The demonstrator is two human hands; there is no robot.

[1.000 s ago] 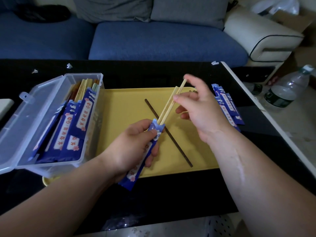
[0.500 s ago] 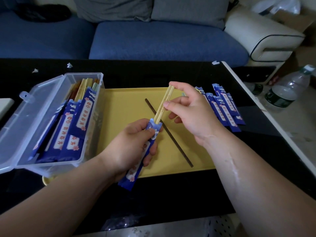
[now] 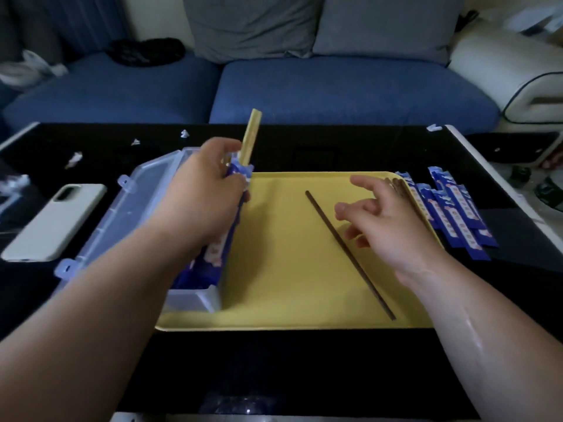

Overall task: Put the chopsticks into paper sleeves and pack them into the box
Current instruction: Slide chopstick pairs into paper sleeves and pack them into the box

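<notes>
My left hand [image 3: 201,190] grips a blue paper sleeve [image 3: 236,173] with pale bamboo chopsticks [image 3: 251,135] sticking out of its top, held over the clear plastic box [image 3: 195,300] at the left. Blue sleeved pairs [image 3: 204,269] lie inside the box, mostly hidden by my arm. My right hand [image 3: 387,223] hovers over the yellow tray [image 3: 289,284] with relaxed fingers and holds nothing. A single dark chopstick [image 3: 350,254] lies diagonally on the tray. Several empty blue sleeves [image 3: 454,217] are piled right of the tray.
The box's open lid [image 3: 122,214] leans out to the left. A phone in a pale case [image 3: 54,220] lies on the black table at far left. Small paper scraps [image 3: 76,156] dot the table's back. A blue sofa [image 3: 335,92] stands beyond the table.
My right hand let go of the bamboo chopsticks and drew back to the right. My left hand carried the sleeved pair left and up to the box. The camera view shifted left.
</notes>
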